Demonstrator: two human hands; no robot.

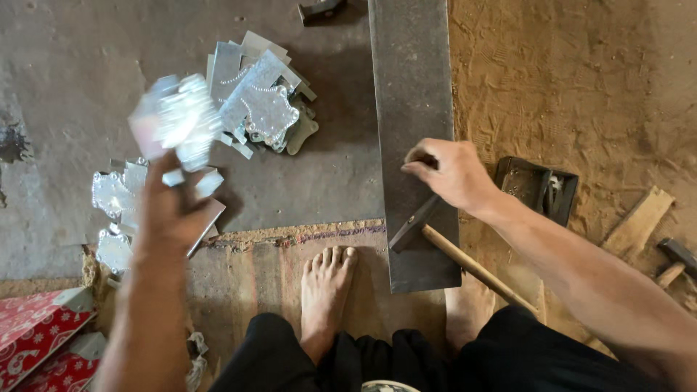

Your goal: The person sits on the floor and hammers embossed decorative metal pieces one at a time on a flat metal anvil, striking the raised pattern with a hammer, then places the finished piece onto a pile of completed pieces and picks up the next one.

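hammer lies on steel bar; metal pieces piled left of bar, box right.

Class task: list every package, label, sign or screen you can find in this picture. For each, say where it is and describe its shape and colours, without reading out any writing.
Red patterned cardboard packages: bottom left corner, beside the person's left arm; flat boxes, red with white paisley and flower print, grey flaps at the corners.
Open dark box: on the sandy ground just right of the right hand; rectangular, black, with small metal parts inside.
No labels, signs or screens are visible.
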